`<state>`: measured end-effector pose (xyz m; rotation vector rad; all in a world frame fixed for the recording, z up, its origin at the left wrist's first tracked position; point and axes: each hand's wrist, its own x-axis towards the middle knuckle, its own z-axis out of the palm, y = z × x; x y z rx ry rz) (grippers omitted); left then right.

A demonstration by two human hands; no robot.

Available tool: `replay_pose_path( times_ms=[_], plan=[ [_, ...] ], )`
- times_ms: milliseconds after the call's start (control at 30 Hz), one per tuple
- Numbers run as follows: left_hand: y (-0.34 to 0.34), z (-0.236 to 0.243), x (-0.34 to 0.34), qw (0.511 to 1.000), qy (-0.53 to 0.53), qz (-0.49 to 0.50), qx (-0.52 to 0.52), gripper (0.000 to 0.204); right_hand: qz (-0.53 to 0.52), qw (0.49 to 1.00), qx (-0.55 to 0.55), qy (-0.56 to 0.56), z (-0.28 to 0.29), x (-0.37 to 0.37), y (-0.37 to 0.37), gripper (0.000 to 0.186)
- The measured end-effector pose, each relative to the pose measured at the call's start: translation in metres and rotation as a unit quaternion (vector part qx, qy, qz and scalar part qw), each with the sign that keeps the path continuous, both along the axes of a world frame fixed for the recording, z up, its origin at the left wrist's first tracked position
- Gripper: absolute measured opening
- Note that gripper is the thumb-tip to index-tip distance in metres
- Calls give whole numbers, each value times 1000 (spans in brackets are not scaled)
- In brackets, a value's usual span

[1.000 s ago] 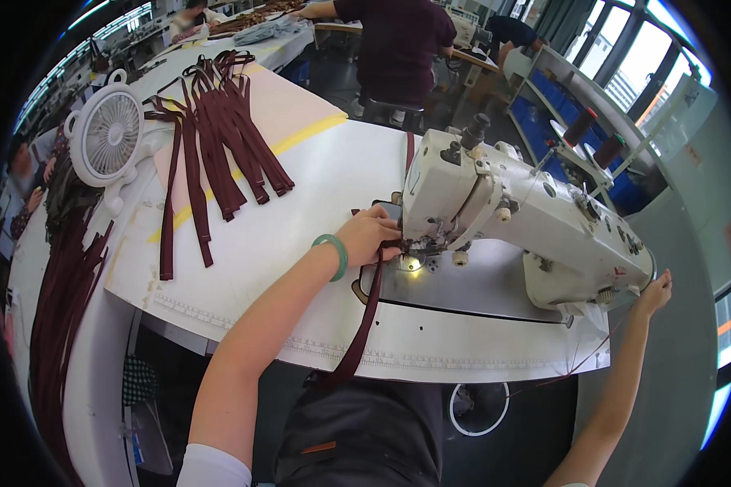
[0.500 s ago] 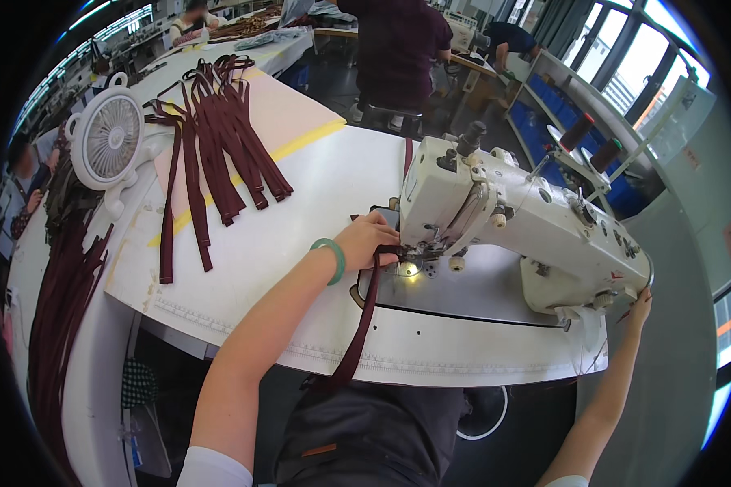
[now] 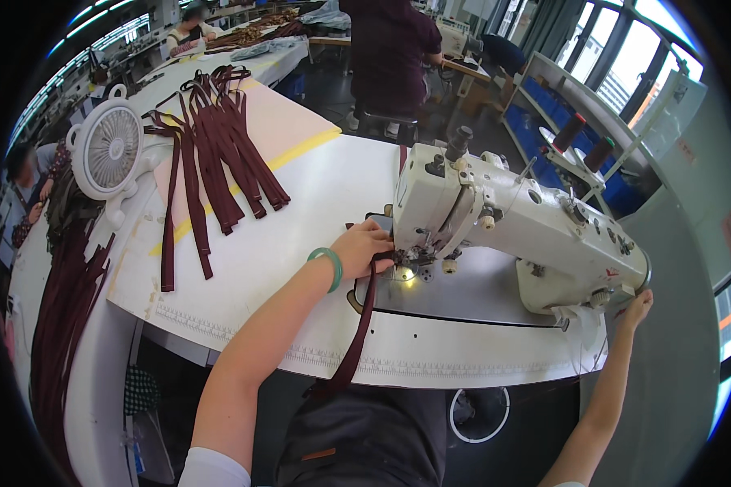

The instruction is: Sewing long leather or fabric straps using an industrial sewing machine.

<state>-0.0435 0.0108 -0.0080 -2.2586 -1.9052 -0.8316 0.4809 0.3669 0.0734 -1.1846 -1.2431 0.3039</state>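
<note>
A white sewing machine (image 3: 495, 207) stands on the table, its small lamp lit beside the needle area. At the presser foot, my left hand (image 3: 367, 246) pinches a maroon fabric strap (image 3: 357, 341), fingers close to the needle. The strap's long tail hangs over the table's front edge toward my lap. A green bangle (image 3: 333, 268) circles my left wrist. At the far right end of the machine, my right hand (image 3: 638, 308) is curled against the handwheel (image 3: 645, 272), which is mostly hidden by the housing and fingers.
Several finished-looking maroon straps (image 3: 219, 162) lie on a pink and yellow sheet (image 3: 300, 130) at the back left. Beside them stands a white fan (image 3: 110, 150). More maroon straps (image 3: 65, 300) hang at the far left. Thread spools (image 3: 568, 131) rise behind the machine. Other people sit farther off.
The view has shifted slightly. My left hand stays by the needle, with less of the strap showing beside the presser foot. My right hand remains at the handwheel.
</note>
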Motion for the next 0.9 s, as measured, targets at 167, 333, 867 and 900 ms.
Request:
replay_pose_path(
  times_ms=[167,333,867,900],
  plan=[
    [-1,-5,-1,999,7,16,36,28,91,990,1,112,-21,-4,2,42],
    [-6,4,6,997,64,34,-39,30,112,986,-53,109,-25,23,28,41],
    [-1,17,-36,976,41,185,-104,39,272,933,-96,215,-35,-13,2,35],
    [1,12,-36,979,48,174,-96,45,285,927,-121,213,-36,-3,5,33]
  ],
)
